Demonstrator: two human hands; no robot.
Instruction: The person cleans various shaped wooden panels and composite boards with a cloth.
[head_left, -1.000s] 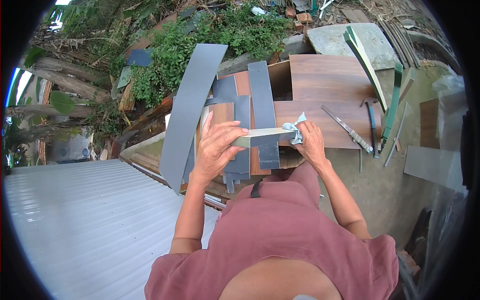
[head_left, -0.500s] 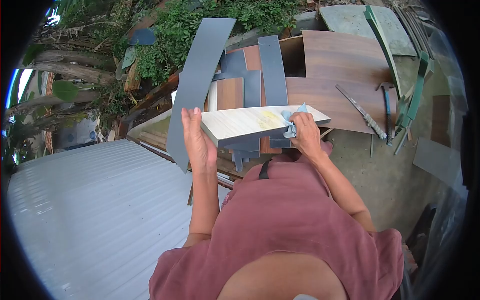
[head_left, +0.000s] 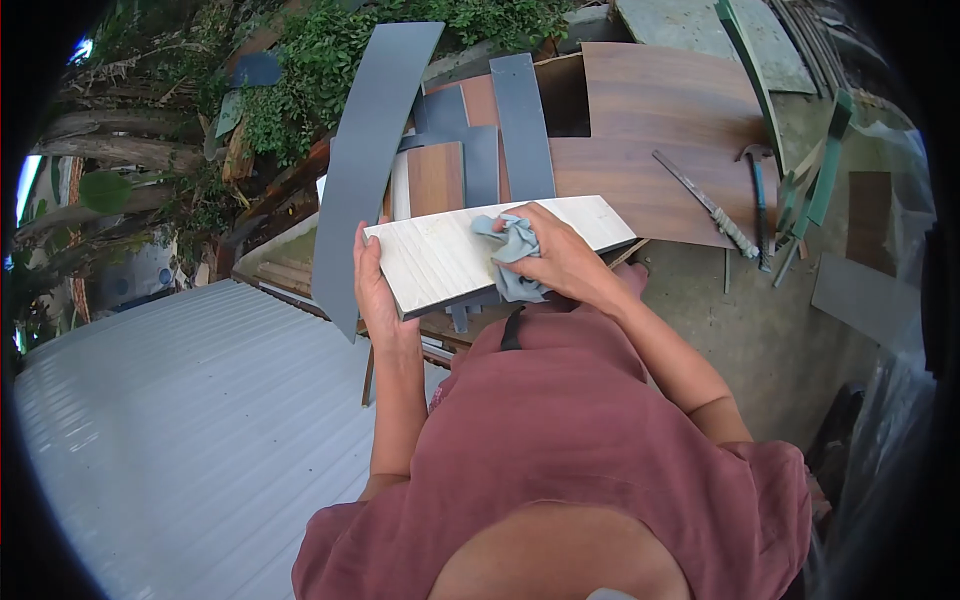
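Observation:
A pale wood-grain board [head_left: 435, 262] with a dark edge is held up in front of me, its light face toward me. My left hand [head_left: 376, 285] grips its left end, thumb at the near corner and fingers behind. Against the middle of the face, my right hand [head_left: 545, 248] presses a crumpled light-blue cloth [head_left: 512, 262], which hangs over the near edge. The cloth covers the part of the face where a yellowish patch showed earlier.
Beyond lie grey planks [head_left: 385, 130], a small brown board [head_left: 436, 180] and a large brown panel [head_left: 660, 130]. A hammer [head_left: 760, 200] and a long blade with a wrapped handle [head_left: 705, 200] rest on that panel's right. Corrugated sheeting [head_left: 200, 430] spreads at lower left.
My right hand has slid the cloth leftward along the board to its middle. The board's light face has turned more toward me. The whole view has shifted slightly.

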